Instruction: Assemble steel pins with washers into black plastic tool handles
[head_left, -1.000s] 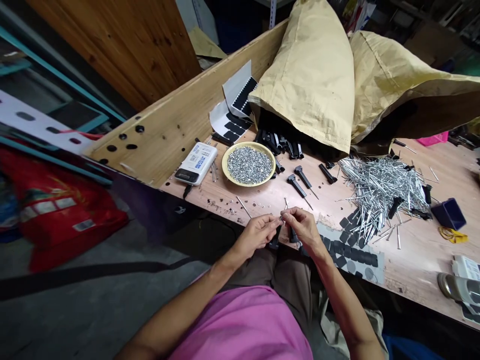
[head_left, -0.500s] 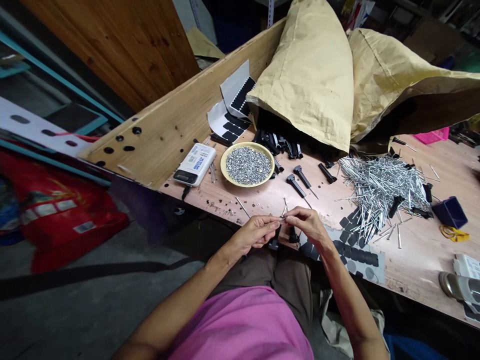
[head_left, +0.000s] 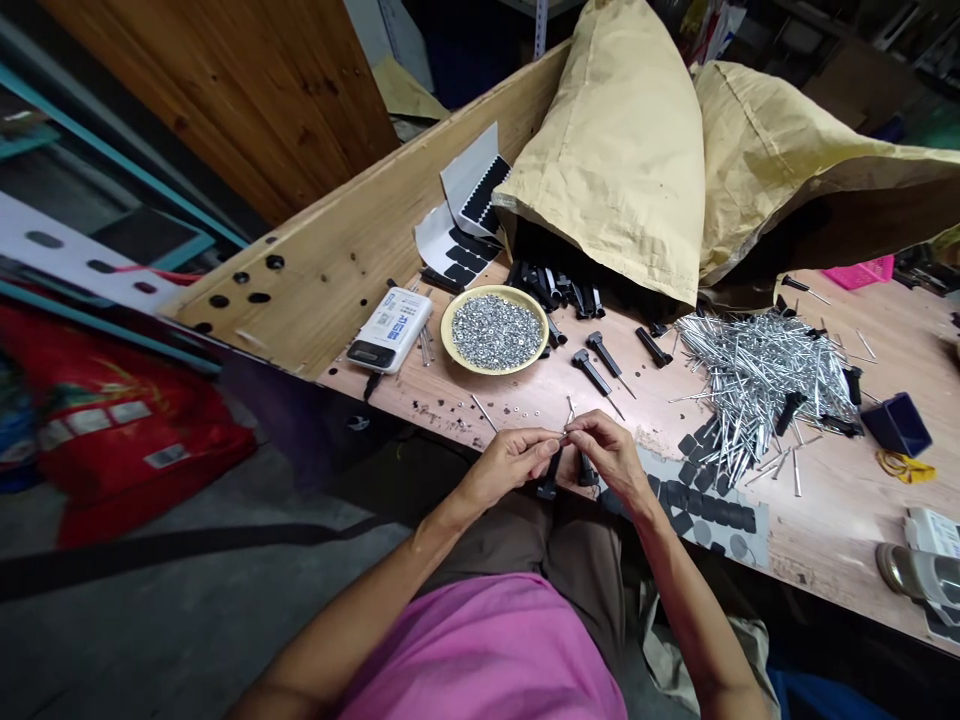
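Note:
My left hand [head_left: 514,463] and my right hand [head_left: 609,452] meet at the near edge of the wooden table [head_left: 555,385], fingertips pinched together on a thin metal pin [head_left: 564,434]. Black handle pieces [head_left: 567,470] hang below my fingers, held in the hands. A yellow dish of small silver washers [head_left: 495,329] sits just beyond the hands. To the right lies a big heap of metal pins [head_left: 757,375].
Two finished black-handled tools [head_left: 600,362] lie past my hands. A sheet of black pads [head_left: 709,505] lies at my right. Two tan sacks [head_left: 637,150] spill black handles at the back. A white scale [head_left: 391,326] sits left of the dish, a blue box [head_left: 898,425] far right.
The hands stay pinched together at the table edge with only small finger shifts; the view barely moves.

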